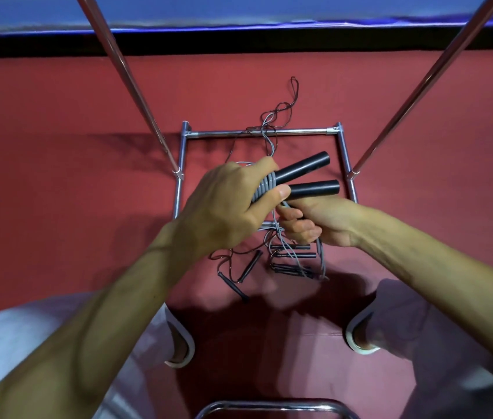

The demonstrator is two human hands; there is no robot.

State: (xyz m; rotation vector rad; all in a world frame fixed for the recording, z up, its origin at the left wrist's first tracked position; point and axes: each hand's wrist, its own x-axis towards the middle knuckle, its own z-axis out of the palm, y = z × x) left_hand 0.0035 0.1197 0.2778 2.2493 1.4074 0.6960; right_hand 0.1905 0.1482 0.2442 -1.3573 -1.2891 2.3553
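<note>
Nearest you, a chrome bar (269,408) is curving along the bottom edge, between your legs (12,343). Your white shoes (183,355) are resting on the red carpet (57,176). Just past them, spare ropes (292,261) with thin black grips are lying tangled on the carpet, and your hands are partly hiding them.

Above that pile you are holding the rope (302,170) up, over the middle of the frame (263,133). Your left hand (224,204) is gripping the grey cord (264,187) coiled round the near ends of both handles (314,189), thumb pressing on the coil, fingers wrapped behind. Your right hand (314,222) is sitting just below the lower handle, fingers curled and pinching a loose strand of cord. More cord is hanging down from your hands across the spare ropes.

Beyond, the frame is lying on the carpet, and thin grey and dark strands are crossing its far rail. Two poles (124,74) are rising from its sides toward you, flanking your hands. A blue band is running along the far edge.

The handles are lying side by side, close together but splaying at the tips. Their long axes are running left to right, free ends pointing right. The upper one is tilting away from you; the lower one is near level.
</note>
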